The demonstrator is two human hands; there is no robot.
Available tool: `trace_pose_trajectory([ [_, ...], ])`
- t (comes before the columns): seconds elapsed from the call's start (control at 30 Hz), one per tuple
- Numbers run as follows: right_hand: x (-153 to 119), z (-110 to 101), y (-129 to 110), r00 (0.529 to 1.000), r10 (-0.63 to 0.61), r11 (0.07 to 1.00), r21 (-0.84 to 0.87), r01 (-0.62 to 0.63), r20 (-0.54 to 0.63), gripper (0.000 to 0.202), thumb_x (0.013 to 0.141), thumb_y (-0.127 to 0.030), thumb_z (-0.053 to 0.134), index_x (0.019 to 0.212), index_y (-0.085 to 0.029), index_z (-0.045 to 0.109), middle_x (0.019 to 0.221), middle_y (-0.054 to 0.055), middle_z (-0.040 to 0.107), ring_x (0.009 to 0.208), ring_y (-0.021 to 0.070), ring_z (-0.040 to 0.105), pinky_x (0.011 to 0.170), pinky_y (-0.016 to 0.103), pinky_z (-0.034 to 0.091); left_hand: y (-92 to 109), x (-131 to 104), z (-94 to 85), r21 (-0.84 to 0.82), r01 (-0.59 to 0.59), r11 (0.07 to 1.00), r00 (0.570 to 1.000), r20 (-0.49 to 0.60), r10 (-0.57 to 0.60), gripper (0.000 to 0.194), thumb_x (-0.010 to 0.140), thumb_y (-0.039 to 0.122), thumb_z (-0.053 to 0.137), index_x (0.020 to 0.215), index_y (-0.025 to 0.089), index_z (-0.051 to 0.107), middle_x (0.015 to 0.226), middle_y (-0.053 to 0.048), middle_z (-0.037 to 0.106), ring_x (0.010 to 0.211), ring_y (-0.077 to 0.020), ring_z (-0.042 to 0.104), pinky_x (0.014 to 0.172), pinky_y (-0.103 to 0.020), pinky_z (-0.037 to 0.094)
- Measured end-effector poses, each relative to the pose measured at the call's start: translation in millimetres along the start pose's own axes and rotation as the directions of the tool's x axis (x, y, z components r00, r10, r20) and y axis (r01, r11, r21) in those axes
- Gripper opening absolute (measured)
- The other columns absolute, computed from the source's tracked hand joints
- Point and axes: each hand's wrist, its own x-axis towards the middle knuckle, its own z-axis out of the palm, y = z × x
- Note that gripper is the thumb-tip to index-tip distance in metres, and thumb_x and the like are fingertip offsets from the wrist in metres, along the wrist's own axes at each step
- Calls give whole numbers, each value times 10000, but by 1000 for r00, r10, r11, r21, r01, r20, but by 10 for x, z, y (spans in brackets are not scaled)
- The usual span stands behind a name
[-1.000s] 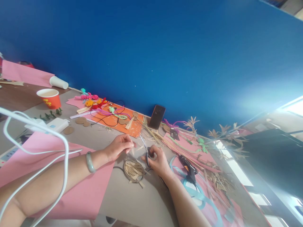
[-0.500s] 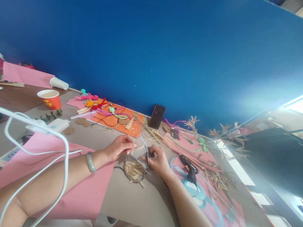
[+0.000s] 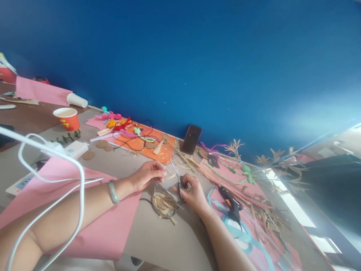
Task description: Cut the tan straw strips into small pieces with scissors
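Observation:
My left hand (image 3: 149, 175), a green bangle (image 3: 113, 192) at its wrist, is closed in a pinch; whatever its fingertips hold is too small to make out. My right hand (image 3: 193, 192) grips dark-handled scissors (image 3: 175, 169), fingers in the loops and blades pointing away from me toward the back of the table. Just below both hands lies a small dark round hoop (image 3: 152, 206) on a cord, its middle covered with pale straw pieces (image 3: 163, 202), some poking past the rim. A few pale scraps lie between the hands.
Pink paper (image 3: 113, 233) lies under my left forearm, and a white cable (image 3: 81, 199) loops across the front left. A phone (image 3: 191, 139) leans against the blue wall. On the right are a glue gun (image 3: 231, 203) and blue ribbon (image 3: 254, 241). A paper cup (image 3: 69, 121) stands left.
The whole view has shifted slightly, so things sit further right. My hands keep nearly the same pose, with the scissors still in my right hand.

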Motion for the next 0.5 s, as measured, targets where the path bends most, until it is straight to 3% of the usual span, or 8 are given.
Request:
trace_pose_trajectory([
  [0.1,1,-2,-1,1000,11,1000,-2,-11,4,276,686,-379,602,599,-217,396,577,-29,490,628,147,459,648,283,364,0,0,0,22,3,1000,999,-43,-2,175,708,217,719,787,128,590,755,-45,687,635,-107,621,634,-226,449],
  [0.3,0,32,20,998,31,999,-33,-29,61,295,656,-366,642,620,-214,392,587,-46,471,626,135,438,675,284,367,-15,26,8,52,-33,998,988,-148,40,344,694,237,748,971,157,560,827,-54,718,662,-131,660,626,-228,473],
  [0.5,-33,50,32,995,6,995,-98,4,98,253,674,-354,627,644,-209,423,620,-30,517,647,140,442,681,281,372,-36,42,6,46,-36,998,981,-187,44,263,666,254,770,800,131,581,767,-55,715,647,-146,674,601,-229,493],
])
